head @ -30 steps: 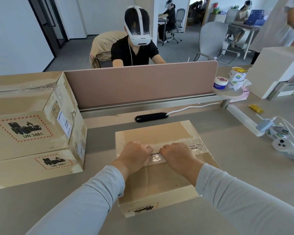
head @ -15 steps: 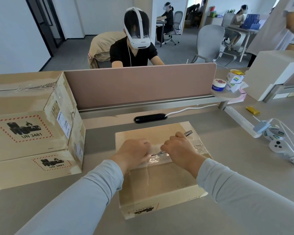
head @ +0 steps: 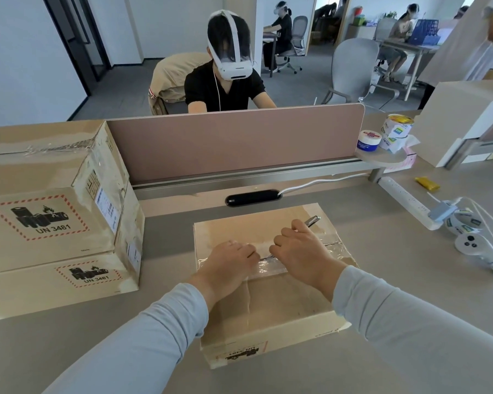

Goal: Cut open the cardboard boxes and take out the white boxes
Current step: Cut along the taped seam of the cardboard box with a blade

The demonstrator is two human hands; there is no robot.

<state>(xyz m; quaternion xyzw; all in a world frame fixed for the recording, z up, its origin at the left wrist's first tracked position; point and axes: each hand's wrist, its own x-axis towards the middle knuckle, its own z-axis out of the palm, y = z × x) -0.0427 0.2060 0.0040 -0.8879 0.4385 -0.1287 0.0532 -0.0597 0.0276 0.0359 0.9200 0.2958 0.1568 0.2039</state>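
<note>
**Operator:** Location and current step?

**Technician:** The cardboard box [head: 268, 297] lies flat on the worktop [head: 404, 274], directly ahead. Step in hand appears to be slitting the taped seam [head: 332, 247]. The flaps are closed and no white box is exposed.

**Operator:** Grip status?

**Technician:** The right-hand grip [head: 299, 251] is clamped on the cutter [head: 312, 221]. The left-hand grip [head: 231, 260] rests curled beside the seam; whether it pinches tape cannot be told. The next move calls for a shallow draw along the seam.
</note>
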